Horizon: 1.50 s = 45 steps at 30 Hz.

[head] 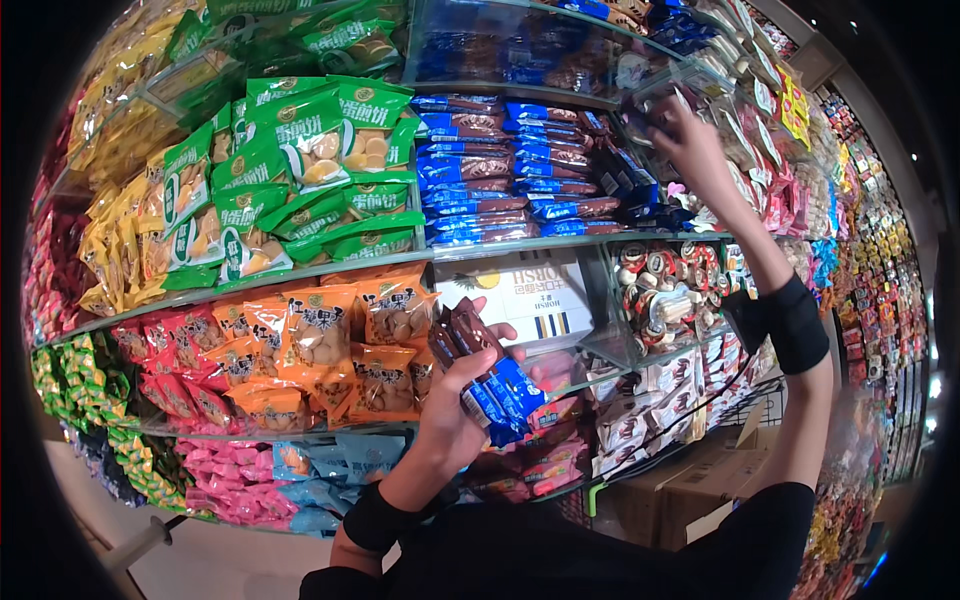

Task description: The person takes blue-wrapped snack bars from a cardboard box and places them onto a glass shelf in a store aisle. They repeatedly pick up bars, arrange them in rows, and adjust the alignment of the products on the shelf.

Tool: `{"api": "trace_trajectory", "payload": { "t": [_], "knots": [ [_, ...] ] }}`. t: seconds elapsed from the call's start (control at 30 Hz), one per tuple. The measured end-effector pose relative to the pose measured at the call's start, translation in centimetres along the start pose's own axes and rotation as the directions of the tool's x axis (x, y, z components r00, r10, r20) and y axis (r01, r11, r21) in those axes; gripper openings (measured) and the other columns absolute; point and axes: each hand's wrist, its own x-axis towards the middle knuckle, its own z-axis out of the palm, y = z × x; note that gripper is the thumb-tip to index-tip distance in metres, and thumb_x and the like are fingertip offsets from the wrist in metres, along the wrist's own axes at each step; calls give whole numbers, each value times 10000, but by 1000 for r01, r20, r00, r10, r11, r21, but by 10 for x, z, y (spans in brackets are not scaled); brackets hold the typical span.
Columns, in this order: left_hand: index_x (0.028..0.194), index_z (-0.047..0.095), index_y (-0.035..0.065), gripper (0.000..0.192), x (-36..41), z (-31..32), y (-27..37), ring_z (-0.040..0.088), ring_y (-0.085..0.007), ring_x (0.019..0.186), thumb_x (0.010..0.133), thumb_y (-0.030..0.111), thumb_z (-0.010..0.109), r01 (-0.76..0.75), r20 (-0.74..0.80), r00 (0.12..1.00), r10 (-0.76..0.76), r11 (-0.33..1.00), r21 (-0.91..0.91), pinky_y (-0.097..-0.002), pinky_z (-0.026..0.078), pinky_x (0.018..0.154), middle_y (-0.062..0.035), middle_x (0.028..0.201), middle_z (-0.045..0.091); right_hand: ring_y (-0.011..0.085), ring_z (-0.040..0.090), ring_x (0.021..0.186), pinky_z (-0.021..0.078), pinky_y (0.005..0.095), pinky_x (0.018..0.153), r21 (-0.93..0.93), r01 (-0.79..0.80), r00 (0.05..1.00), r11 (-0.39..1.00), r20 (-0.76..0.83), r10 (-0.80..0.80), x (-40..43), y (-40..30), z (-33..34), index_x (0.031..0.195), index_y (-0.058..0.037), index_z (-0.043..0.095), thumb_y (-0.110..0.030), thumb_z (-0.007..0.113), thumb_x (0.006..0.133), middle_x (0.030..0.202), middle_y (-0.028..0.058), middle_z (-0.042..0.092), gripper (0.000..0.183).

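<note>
My left hand (457,397) grips a small bunch of blue and brown snack packets (499,394), thumb across the front, below the middle shelf. Raised to the upper right, my right hand (686,135) is blurred by motion. It is close to a clear shelf divider (634,112); whether a packet is between its fingers cannot be made out. Beneath and left of that hand, stacks of matching blue and brown packets (551,161) fill a shelf compartment. A few darker blue packets (626,176) stand tilted at the stack's right end.
Green cookie bags (300,142) are heaped to the left. Orange bags (319,322) sit on the shelf beneath. Behind my left hand is a white printed carton (517,292). A glass shelf edge (517,246) crosses the middle. Cardboard boxes (675,495) stand low at right.
</note>
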Motion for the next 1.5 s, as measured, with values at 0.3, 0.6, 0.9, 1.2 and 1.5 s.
{"api": "trace_trajectory", "payload": {
  "t": [0.3, 0.6, 0.9, 1.2, 1.5],
  "knots": [
    [1362, 270, 132, 605, -3, -7, 6, 522, -199, 945, 820, 93, 536, -71, 3, 997, 71, 997, 14, -430, 511, 831, -98, 1061, 473, 277, 646, 727, 484, 354, 656, -41, -131, 949, 991, 283, 137, 13, 35, 21, 934, -1, 632, -142, 680, 743, 799, 184, 653, 243],
    [1374, 251, 138, 629, -7, -3, 4, 498, -268, 1097, 816, 100, 538, -23, 25, 999, 22, 998, 51, -491, 469, 900, -129, 1139, 464, 223, 631, 650, 470, 340, 587, -95, 121, 963, 988, 255, -93, 11, 36, 30, 948, -45, 600, -77, 641, 743, 695, 138, 641, 211],
    [1405, 205, 199, 781, -6, 5, 5, 209, -383, 1355, 735, 193, 607, -73, 151, 986, 70, 997, 11, -614, 257, 1048, -175, 1452, 225, 146, 614, 696, 472, 307, 635, 314, 213, 961, 925, 105, -257, -46, -74, -17, 882, -7, 636, -135, 613, 837, 765, 73, 646, 138],
    [1452, 129, 163, 769, -9, 2, -11, 395, -231, 1252, 811, 133, 554, -5, 93, 996, -6, 993, 118, -393, 384, 1005, -90, 1427, 331, 175, 611, 673, 471, 322, 630, 550, -359, 628, 754, 740, -240, -144, -128, 40, 998, 7, 518, -177, 692, 788, 699, 71, 618, 329],
    [1279, 363, 57, 529, -6, 2, -3, 465, -281, 1171, 803, 174, 562, 199, -11, 980, -200, 977, -76, -405, 394, 999, -133, 1274, 453, 49, 536, 686, 429, 203, 616, 512, -472, 681, 717, 729, -72, -119, -112, 13, 991, -7, 606, -88, 642, 818, 768, -7, 596, 194]
  ]
}}
